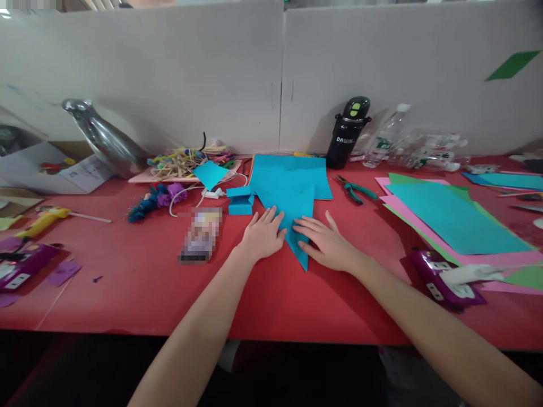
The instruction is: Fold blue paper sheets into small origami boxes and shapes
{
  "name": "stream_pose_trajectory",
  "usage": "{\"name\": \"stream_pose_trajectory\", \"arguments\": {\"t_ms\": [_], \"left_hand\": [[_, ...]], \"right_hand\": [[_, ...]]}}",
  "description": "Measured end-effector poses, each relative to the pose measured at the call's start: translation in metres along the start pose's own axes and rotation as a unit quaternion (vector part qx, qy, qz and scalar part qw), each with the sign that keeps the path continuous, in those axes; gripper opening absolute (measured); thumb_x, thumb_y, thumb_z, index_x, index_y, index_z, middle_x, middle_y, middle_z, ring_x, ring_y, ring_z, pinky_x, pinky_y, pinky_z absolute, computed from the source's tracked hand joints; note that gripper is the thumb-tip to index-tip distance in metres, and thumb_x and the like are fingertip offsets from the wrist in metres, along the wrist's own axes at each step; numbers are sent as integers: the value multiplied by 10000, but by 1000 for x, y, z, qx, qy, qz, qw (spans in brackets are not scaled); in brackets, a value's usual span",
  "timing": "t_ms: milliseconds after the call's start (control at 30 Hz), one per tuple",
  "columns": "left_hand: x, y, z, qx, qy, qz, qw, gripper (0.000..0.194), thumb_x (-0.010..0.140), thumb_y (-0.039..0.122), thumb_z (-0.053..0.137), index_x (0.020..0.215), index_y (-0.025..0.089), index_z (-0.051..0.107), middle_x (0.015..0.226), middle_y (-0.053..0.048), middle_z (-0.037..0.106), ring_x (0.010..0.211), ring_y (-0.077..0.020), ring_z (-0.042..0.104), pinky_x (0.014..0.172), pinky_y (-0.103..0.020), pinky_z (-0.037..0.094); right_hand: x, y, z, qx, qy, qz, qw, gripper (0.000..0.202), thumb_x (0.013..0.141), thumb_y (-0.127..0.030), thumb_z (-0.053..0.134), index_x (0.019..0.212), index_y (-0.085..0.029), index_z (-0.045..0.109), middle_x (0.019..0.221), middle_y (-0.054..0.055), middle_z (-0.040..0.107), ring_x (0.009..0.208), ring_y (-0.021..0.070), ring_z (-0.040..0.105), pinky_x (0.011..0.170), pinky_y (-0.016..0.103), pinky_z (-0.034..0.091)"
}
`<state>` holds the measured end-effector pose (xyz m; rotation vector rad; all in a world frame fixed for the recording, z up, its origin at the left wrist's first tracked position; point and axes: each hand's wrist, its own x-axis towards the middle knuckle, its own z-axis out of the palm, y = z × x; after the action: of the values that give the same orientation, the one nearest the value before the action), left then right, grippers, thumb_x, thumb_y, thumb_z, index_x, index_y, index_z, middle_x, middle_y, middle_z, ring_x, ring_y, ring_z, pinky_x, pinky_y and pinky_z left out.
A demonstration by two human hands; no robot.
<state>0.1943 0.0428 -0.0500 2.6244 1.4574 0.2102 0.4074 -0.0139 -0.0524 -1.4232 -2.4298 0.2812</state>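
The left hand [263,233] is flat, fingers spread, on the left side of the folded blue paper [297,217]. The right hand [326,240] is flat and open on its right side. The folded blue paper lies on the red table [161,299], its sharp tip toward the person. Left of it sits a little blue paper box [240,202]. Right of it are green-handled pliers [357,190]. A black bottle [347,135] stands behind the pliers.
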Motion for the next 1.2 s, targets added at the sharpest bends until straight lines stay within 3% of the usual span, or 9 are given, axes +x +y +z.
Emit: {"name": "stream_pose_trajectory", "arguments": {"t_ms": [133, 333, 467, 667, 833, 1067, 1200], "left_hand": [[-2, 2, 4, 16, 13, 1, 1000, 548, 999, 395, 382, 1503, 183, 419, 1618, -128, 309, 1484, -298, 316, 1199, -499, 251], [-4, 3, 3, 24, 16, 7, 1000, 517, 1006, 372, 369, 1509, 264, 422, 1622, -118, 308, 1479, -315, 324, 1192, -522, 250], [-5, 7, 7, 35, 32, 5, 999, 517, 1008, 350, 358, 1503, 223, 430, 1619, -129, 311, 1491, -319, 297, 1203, -516, 229], [-7, 11, 14, 32, 41, 8, 999, 668, 1001, 571, 287, 1517, 165, 406, 1624, -176, 275, 1505, -361, 239, 1212, -519, 203], [-8, 10, 16, 33, 49, 8, 998, 683, 999, 582, 278, 1526, 162, 392, 1628, -188, 256, 1506, -364, 232, 1218, -513, 179], [-7, 10, 19, 32, 53, 6, 998, 698, 994, 599, 267, 1536, 171, 370, 1635, -167, 248, 1517, -341, 210, 1224, -500, 164], [-7, 10, 20, 30, 53, 7, 998, 700, 994, 596, 273, 1538, 164, 366, 1634, -173, 248, 1518, -342, 204, 1223, -494, 173]], "right_hand": [[5, 14, 2, -10, -9, 32, 999, 449, 1036, -385, 307, 1442, -315, 486, 1578, 47, 411, 1473, 292, 341, 1170, 716, 76], [23, 34, 1, -33, -5, 57, 998, 472, 1030, -363, 292, 1460, -291, 470, 1580, 44, 407, 1478, 273, 336, 1180, 695, 112], [40, 55, 0, -45, -1, 78, 996, 497, 1029, -366, 264, 1471, -264, 466, 1586, 68, 387, 1471, 274, 351, 1193, 679, 85], [65, 88, -2, -71, -16, 120, 990, 526, 1021, -314, 236, 1495, -208, 436, 1599, 92, 357, 1488, 290, 314, 1194, 682, 66], [81, 107, -3, -74, -21, 176, 981, 542, 1024, -341, 224, 1522, -203, 388, 1622, 78, 304, 1511, 348, 230, 1146, 752, 117], [82, 104, -4, -99, -33, 212, 972, 684, 996, -574, 256, 1548, -180, 346, 1662, 94, 160, 1533, 395, 41, 1140, 767, 19], [64, 82, -3, -121, -43, 158, 979, 721, 974, -649, 269, 1550, -223, 346, 1666, 73, 153, 1535, 385, 24, 1162, 733, 30]]}}
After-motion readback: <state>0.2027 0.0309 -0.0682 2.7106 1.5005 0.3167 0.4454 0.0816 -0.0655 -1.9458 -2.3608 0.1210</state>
